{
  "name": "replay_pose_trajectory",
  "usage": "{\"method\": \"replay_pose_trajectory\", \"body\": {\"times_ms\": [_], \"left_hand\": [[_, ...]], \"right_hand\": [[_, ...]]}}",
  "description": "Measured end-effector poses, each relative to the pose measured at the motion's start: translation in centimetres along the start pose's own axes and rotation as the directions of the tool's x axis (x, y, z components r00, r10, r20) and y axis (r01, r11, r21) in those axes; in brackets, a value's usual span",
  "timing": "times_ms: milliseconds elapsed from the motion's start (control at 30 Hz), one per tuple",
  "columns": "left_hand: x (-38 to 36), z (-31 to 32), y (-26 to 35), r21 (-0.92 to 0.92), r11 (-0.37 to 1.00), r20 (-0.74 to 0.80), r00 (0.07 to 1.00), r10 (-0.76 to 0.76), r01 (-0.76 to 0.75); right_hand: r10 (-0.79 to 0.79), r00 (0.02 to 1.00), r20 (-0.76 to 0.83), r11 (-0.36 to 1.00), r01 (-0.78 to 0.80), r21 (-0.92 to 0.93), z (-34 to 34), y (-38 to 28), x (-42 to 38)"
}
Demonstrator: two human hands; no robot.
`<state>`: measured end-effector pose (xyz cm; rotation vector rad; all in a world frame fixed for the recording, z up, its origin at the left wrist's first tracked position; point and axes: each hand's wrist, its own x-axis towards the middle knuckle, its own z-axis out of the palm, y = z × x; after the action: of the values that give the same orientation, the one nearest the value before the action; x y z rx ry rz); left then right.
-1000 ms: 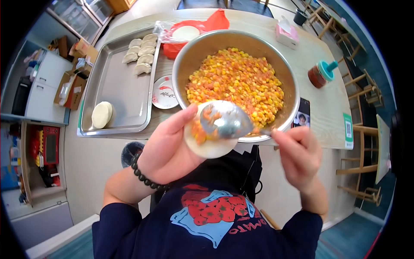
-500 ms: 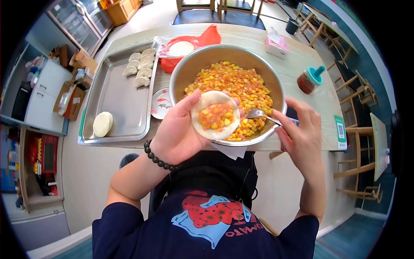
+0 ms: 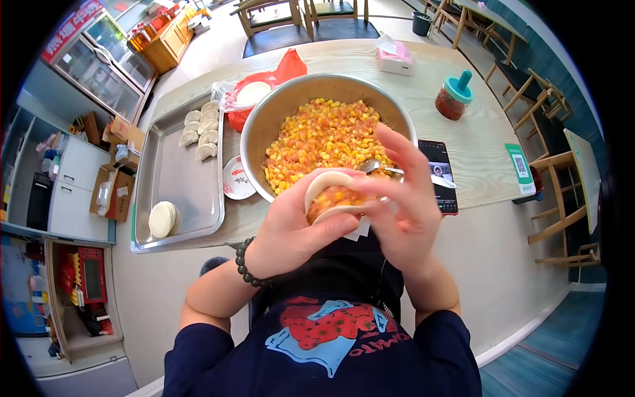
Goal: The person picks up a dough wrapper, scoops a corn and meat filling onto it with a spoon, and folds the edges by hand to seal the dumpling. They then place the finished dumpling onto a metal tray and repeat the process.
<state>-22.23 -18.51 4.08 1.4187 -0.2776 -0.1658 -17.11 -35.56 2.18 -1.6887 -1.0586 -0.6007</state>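
Note:
A round dough wrapper (image 3: pixel 324 188) with corn and meat filling is cupped in my left hand (image 3: pixel 291 225), its sides curving up around the filling. My right hand (image 3: pixel 407 212) pinches the wrapper's right edge, the index finger raised. Behind them is a large steel bowl (image 3: pixel 254 126) of corn filling (image 3: pixel 324 135), with a spoon (image 3: pixel 377 167) resting in it at the right. To the left, a metal tray (image 3: pixel 175 178) holds several folded dumplings (image 3: pixel 207 137) and a small stack of wrappers (image 3: pixel 162 220).
Red plastic bag (image 3: pixel 291 66) with pale dough behind the bowl, small patterned dish (image 3: pixel 237 178) between tray and bowl. Phone (image 3: pixel 440 162) right of the bowl; lidded jar (image 3: pixel 454 98), tissue box (image 3: pixel 395 61) and QR card (image 3: pixel 520 169) farther off. Chairs (image 3: pixel 281 40) stand beyond the table.
My right hand has let go of the spoon, now lying in the bowl, and moved left onto the wrapper. The flat wrapper is now partly folded. The view has shifted, showing the phone more fully.

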Motion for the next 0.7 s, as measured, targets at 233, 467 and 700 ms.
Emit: {"method": "replay_pose_trajectory", "body": {"times_ms": [233,467,700], "left_hand": [[0.4,0.8,-0.5,-0.042,0.986,-0.028,0.986,0.162,-0.163],[0.4,2.4,-2.2,0.065,0.954,-0.068,0.952,0.298,-0.294],[0.1,2.8,-2.4,0.065,0.946,-0.013,0.948,0.319,-0.317]], "right_hand": [[0.307,0.921,-0.239,0.951,-0.291,0.101,-0.1,-0.8,-3.1],[0.239,0.925,-0.294,0.970,-0.237,0.044,-0.4,-0.9,-3.4],[0.241,0.934,-0.264,0.971,-0.232,0.066,-1.9,-1.2,-3.9]]}}
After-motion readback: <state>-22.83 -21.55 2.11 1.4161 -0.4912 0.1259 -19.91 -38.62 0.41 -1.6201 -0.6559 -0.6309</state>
